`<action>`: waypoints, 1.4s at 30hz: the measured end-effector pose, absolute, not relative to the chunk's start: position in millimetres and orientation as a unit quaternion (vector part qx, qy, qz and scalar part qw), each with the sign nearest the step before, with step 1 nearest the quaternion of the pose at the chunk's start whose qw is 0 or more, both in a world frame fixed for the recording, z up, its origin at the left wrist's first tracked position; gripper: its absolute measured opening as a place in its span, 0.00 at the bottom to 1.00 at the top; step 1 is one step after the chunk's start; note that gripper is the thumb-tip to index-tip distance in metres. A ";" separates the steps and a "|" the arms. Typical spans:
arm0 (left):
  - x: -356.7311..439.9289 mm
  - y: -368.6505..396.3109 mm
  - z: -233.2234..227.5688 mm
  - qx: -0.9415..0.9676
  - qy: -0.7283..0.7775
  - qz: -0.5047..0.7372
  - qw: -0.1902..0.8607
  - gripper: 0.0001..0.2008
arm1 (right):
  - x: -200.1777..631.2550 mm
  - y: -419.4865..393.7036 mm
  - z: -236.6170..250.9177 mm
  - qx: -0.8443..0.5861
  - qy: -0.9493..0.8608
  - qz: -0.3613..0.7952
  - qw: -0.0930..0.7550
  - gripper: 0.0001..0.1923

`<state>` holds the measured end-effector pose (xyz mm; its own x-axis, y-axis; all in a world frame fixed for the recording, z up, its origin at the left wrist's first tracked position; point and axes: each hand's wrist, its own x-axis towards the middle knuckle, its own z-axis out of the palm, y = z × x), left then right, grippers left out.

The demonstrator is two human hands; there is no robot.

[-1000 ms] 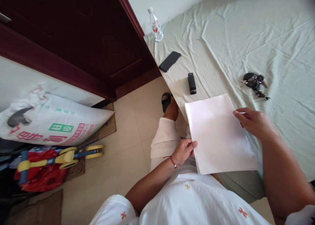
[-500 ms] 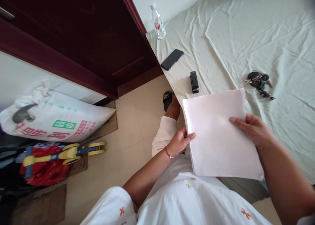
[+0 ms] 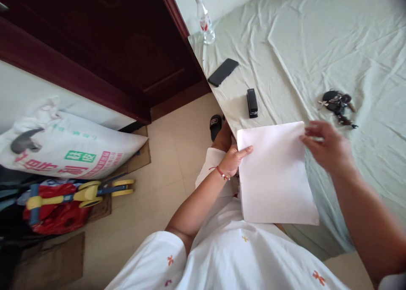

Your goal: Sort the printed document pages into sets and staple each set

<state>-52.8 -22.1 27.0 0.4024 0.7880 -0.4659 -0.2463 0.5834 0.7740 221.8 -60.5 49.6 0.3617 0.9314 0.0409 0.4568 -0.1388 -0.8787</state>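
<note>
A stack of white paper (image 3: 274, 173) hangs over the near edge of a bed covered with a pale green sheet (image 3: 317, 49). My left hand (image 3: 234, 159) grips the stack's upper left edge, thumb on top. My right hand (image 3: 328, 148) holds the upper right corner, fingers blurred. Just beyond the paper a black stapler (image 3: 252, 102) lies on the sheet. A bunch of keys (image 3: 338, 104) rests to the right of it, close to my right hand.
A black phone (image 3: 223, 72) and a water bottle (image 3: 205, 20) sit near the bed's far left corner by a dark wooden door (image 3: 111, 49). On the tiled floor lie a printed sack (image 3: 69, 148), a red and yellow toy (image 3: 63, 197) and cardboard.
Both hands slid up the paper toward its far edge; the left from the lower side to the top left corner, the right up to the top right corner. The stack straightened.
</note>
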 end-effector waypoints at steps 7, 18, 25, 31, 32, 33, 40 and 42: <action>-46.7 -26.4 25.8 0.311 0.434 0.315 0.785 0.34 | 161.8 -22.6 102.0 -0.542 -0.788 0.063 0.285 0.21; -40.3 -31.1 29.5 0.298 0.434 0.309 0.792 0.32 | 136.1 -6.4 82.5 -0.549 -0.797 0.186 0.168 0.17; -41.5 -32.1 24.3 0.333 0.459 0.331 0.754 0.30 | 131.2 -1.6 74.8 -0.496 -0.810 0.253 0.183 0.18; -43.1 -33.6 18.4 0.349 0.477 0.355 0.724 0.33 | 140.7 -11.9 66.4 -0.531 -0.800 0.189 0.207 0.18; -42.6 -34.1 17.3 0.348 0.481 0.356 0.721 0.34 | 142.7 -13.5 64.8 -0.535 -0.797 0.184 0.210 0.18; -42.0 -34.6 16.4 0.349 0.487 0.354 0.718 0.35 | 144.6 -14.7 63.3 -0.537 -0.795 0.183 0.213 0.18; -43.4 -30.2 21.4 0.399 0.442 0.417 0.687 0.34 | 152.3 -13.4 58.2 -0.519 -0.793 0.230 0.219 0.19; -45.6 -25.0 22.8 0.422 0.420 0.434 0.676 0.31 | 153.4 -11.2 58.2 -0.510 -0.795 0.248 0.217 0.19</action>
